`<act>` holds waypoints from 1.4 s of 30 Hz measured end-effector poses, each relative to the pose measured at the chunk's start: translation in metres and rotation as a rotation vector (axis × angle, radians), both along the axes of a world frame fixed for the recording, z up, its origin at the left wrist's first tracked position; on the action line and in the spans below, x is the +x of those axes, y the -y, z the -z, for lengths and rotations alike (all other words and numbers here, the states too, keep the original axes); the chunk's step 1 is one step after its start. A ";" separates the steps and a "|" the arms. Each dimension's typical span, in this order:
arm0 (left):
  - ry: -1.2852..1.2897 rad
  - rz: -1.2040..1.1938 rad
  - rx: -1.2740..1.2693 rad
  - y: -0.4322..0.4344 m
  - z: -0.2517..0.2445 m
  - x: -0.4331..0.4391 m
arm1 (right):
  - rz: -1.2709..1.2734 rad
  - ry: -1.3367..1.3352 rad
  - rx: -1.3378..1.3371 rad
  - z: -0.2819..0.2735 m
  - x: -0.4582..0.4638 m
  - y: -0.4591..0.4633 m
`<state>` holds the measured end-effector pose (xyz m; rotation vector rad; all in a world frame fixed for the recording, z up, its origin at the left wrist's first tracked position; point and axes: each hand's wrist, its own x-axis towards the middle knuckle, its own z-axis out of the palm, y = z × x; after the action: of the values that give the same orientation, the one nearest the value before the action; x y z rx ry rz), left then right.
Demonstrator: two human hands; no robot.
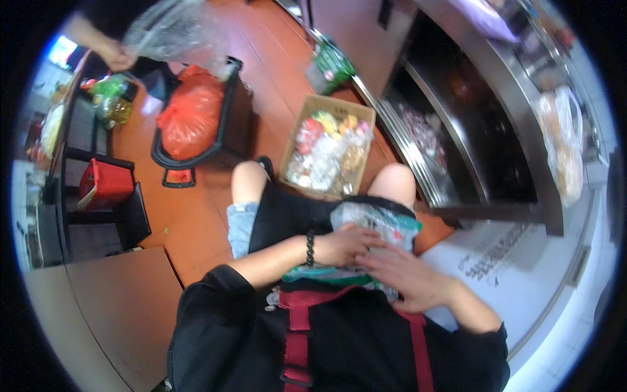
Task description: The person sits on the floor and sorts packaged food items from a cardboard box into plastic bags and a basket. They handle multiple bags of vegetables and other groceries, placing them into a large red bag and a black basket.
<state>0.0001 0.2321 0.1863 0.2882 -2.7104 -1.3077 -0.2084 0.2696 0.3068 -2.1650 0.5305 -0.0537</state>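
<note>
A clear plastic bag with green edges and print lies across my lap, over a black apron. On top of it rests my left hand, a black bead bracelet at its wrist; its fingers point right. My right hand lies on the bag from the other side, fingers spread and slightly blurred, the fingertips close to those of the other hand. Whether either hand grips the plastic cannot be told. Beyond my knees, a cardboard box holds several clear and coloured plastic packages.
A black bin with a red plastic bag stands ahead left; another person's hand holds a large clear bag beside it. A green package lies by the steel cabinet. A red basket sits on the left shelf.
</note>
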 end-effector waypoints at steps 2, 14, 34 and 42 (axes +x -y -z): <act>-0.104 -0.038 0.057 -0.002 0.008 0.003 | 0.054 0.117 -0.014 0.007 0.010 0.000; 0.090 0.044 0.135 0.001 -0.004 -0.004 | 0.101 -0.075 0.316 -0.015 0.050 0.027; -0.204 -0.450 1.375 0.015 -0.004 0.011 | 0.128 -0.305 -0.181 0.095 -0.013 0.085; 0.163 -0.855 0.427 0.021 -0.060 -0.010 | 0.348 -0.308 -0.039 0.122 -0.010 0.067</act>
<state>-0.0098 0.2115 0.2463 1.4382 -1.9319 -1.5429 -0.2180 0.2027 0.1847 -2.1071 1.0878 0.0815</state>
